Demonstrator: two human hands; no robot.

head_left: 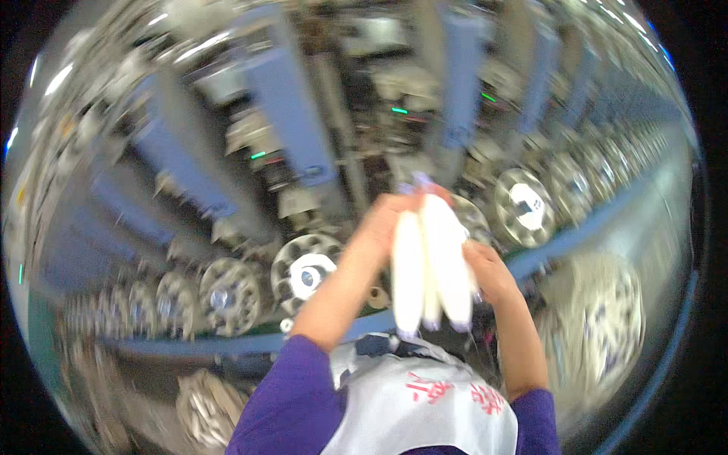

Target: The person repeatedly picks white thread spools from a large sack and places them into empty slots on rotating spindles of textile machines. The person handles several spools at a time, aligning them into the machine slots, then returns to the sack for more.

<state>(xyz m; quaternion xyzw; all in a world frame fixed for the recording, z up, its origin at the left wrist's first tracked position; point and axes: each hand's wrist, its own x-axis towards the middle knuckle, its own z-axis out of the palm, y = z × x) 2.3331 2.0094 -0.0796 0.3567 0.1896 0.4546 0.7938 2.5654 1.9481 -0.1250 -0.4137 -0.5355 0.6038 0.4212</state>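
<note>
Head: left hand point(390, 214) outstretched, holding bobbins point(449, 262); right hand point(489, 270) seemingly touching.

between hands point(489, 271): white bobbins point(408, 273) | ahead: wheels point(230, 297), blue panels point(292, 114) | free: floor strip point(644, 220) beyond sack point(561, 303)

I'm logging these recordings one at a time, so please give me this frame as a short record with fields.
Held: several long white bobbins with purplish tips, roughly upright
Left hand: grips their upper ends
Right hand: at the rightmost bobbin's side; grip unclear
Clothing: purple sleeves, pale apron with red marks
Behind: machine row with blue panels and round, holed discs
Lower right: container with whitish pieces, blurred
Image quality: motion blur
</note>
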